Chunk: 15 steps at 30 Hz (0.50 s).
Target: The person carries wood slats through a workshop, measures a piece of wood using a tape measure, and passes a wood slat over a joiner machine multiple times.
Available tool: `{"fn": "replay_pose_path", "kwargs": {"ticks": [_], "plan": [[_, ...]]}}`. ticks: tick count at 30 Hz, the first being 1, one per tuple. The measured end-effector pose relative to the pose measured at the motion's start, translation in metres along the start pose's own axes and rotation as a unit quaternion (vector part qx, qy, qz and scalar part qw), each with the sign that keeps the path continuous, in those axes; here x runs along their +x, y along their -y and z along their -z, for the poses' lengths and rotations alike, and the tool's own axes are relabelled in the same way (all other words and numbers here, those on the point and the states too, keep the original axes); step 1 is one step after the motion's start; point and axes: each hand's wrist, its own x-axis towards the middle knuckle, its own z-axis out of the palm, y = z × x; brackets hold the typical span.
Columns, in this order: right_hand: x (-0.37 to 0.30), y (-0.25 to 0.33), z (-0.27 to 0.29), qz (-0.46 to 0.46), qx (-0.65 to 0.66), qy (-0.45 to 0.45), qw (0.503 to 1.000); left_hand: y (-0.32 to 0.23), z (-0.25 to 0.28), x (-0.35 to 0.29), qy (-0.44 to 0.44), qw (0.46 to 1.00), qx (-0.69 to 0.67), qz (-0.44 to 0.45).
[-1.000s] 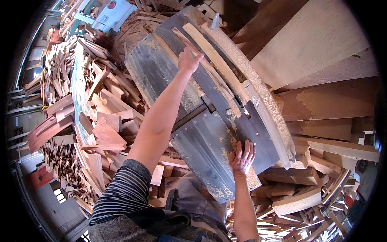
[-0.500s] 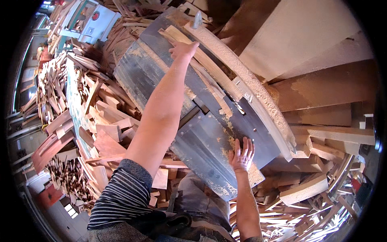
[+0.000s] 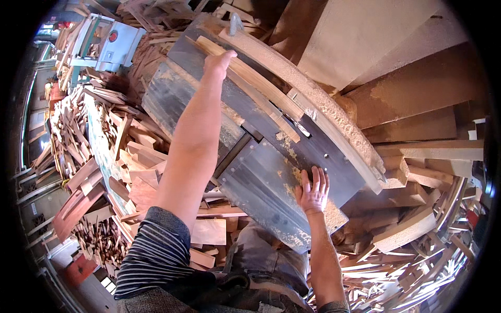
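Note:
My left hand [image 3: 218, 63] reaches far across a grey metal machine table [image 3: 263, 182]. Its fingers curl over the far part of a thin strip of wood [image 3: 258, 107], with the thumb toward a thicker plank [image 3: 271, 91] beside it; the fingertips are mostly hidden. Both pieces lie along a long wooden fence [image 3: 313, 94] coated in sawdust. A narrow slot with a bright metal edge shows by the plank's near end. Lower right, my right hand [image 3: 313, 194] rests flat on the table near a small round hole, fingers stretched out and holding nothing.
Piles of offcuts [image 3: 148, 156] crowd the table's left side, and more scraps [image 3: 396, 276] lie at lower right. A pale blue machine [image 3: 112, 44] stands at upper left. Large boards [image 3: 417, 99] lean beyond the fence, which carries a metal knob [image 3: 236, 23].
The fingers of my left hand, spread out to the left before, are now drawn in over the strip. My right hand stays flat on the table. The whole view has shifted slightly.

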Motion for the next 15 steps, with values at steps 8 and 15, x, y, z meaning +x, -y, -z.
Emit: {"fn": "replay_pose_path", "kwargs": {"ticks": [8,15], "plan": [[0.003,-0.005,0.003,-0.007,0.016,-0.01,1.0,-0.018,-0.006,-0.013,-0.067,0.982,-0.137,-0.111],[-0.001,-0.002,0.0,-0.018,0.021,-0.008,1.0,-0.049,0.021,-0.059,-0.072,0.898,-0.288,-0.325]]}}
